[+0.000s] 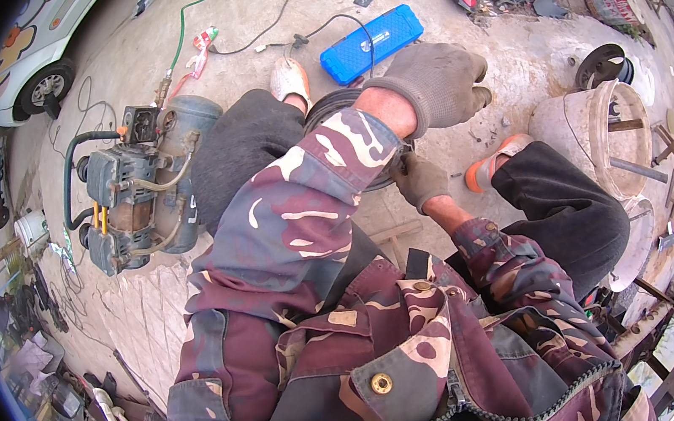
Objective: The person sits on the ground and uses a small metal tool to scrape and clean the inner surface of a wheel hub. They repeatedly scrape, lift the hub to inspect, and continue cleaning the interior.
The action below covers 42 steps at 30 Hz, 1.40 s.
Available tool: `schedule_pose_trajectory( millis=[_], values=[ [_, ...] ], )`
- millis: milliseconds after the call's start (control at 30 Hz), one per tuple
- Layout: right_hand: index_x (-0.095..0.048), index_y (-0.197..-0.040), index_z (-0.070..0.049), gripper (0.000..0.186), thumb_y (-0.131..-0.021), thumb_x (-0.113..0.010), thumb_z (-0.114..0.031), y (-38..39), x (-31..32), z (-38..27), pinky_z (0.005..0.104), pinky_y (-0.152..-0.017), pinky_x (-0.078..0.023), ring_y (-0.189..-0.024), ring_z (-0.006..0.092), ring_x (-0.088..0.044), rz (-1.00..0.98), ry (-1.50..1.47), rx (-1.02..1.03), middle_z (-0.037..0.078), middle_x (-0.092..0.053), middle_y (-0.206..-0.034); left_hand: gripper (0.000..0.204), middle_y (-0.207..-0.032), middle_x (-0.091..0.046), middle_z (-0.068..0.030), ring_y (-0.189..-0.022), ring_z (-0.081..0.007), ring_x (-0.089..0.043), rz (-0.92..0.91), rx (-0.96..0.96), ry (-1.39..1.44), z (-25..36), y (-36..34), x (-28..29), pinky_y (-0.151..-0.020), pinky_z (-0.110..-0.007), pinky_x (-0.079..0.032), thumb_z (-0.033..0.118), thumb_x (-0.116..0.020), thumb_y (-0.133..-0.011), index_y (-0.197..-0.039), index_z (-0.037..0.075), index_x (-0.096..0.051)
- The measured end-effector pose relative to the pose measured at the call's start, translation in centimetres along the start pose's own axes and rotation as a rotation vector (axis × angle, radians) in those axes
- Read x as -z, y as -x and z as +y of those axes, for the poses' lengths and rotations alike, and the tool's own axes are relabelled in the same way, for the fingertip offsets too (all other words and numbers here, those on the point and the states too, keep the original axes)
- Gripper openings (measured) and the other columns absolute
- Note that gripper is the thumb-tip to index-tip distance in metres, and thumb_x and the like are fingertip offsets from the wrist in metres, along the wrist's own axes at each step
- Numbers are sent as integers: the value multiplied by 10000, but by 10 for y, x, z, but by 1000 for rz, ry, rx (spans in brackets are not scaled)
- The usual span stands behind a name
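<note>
Jacket: camouflage work jacket (389,348), closest to lens, zip and 1 brass snap showing, thick woven cloth, filled the lower frame.
Left hand: left hand (438,82) in a grey knit glove, raised over the tyre, fingers curled in loosely; could not tell whether anything was inside the fist.
Right hand: right hand (421,180) in the same kind of glove, down between the knees, against the tyre rim; grip mostly hidden by the left sleeve, so could not tell how far it was closed.
Tyre: black rubber ring (332,109), only an arc visible past the left forearm, lying on the concrete between the 2 feet, just in front of the knees.
Handling: judged moderately heavy, rubber stiff but a bit springy, grippy rather than slippery, not fragile; best taken at the bead edge or across the tread with both hands.
Compressor: grey-blue air compressor (134,186), metal tank, hoses, well to the left.
Case: blue ribbed plastic case (372,42), flat rectangle, just beyond the tyre.
Bucket: pale dusty bucket (599,133), round, open top, to the right near the right knee.
Floor: rough stained concrete (521,58), cables and small tools scattered.
</note>
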State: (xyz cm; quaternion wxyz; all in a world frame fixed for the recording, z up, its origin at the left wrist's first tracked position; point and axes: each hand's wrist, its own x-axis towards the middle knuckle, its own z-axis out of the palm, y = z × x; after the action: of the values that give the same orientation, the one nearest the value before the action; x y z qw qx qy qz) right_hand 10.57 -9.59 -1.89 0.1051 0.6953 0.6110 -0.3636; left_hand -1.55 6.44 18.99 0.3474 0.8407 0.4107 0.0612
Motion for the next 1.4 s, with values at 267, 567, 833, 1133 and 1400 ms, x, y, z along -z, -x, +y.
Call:
schedule_pose_trajectory(
  millis=[267,567,833,1133,1400],
  values=[
    [-674,-1235,-74,455,-1060,-466,-439,-9,-14,7,531,-855,-555,-951,407,-743,63,35,48,232,-762,-1023,466,-1222,-713,-175,-1183,-357,-669,-17,13,-11,2,0,1,-1020,-459,-512,440,-618,-1003,-1268,65,-696],
    [-547,-1450,-32,491,-1044,-414,-272,-21,-24,14,455,-792,-594,-890,325,-773,-98,-822,-215,201,-770,-986,461,-1229,-713,-175,-1186,-355,-670,-15,11,-6,2,0,0,-1018,-463,-517,438,-621,-1000,-1269,71,-696],
    [-608,-1327,-56,387,-1022,-400,-172,-27,-31,24,348,-663,-580,-775,209,-749,-263,-1383,-438,80,-777,-976,461,-1232,-713,-174,-1194,-354,-666,-11,2,-12,2,0,0,-1024,-462,-514,437,-612,-1007,-1272,69,-692],
    [-676,-1153,-83,319,-1076,-448,-293,-33,-44,40,340,-642,-574,-769,199,-736,-408,-1457,-552,63,-775,-979,457,-1213,-717,-177,-1184,-356,-667,1,-9,11,0,0,-1,-1010,-464,-515,436,-613,-1002,-1251,63,-698],
    [-636,-1197,-73,360,-1120,-426,-355,-28,-49,50,335,-591,-559,-774,186,-717,-506,-1732,-570,45,-736,-922,459,-1208,-719,-177,-1178,-358,-670,21,-30,-3,-2,-1,-3,-1000,-467,-518,436,-619,-998,-1246,58,-699]
  ],
)
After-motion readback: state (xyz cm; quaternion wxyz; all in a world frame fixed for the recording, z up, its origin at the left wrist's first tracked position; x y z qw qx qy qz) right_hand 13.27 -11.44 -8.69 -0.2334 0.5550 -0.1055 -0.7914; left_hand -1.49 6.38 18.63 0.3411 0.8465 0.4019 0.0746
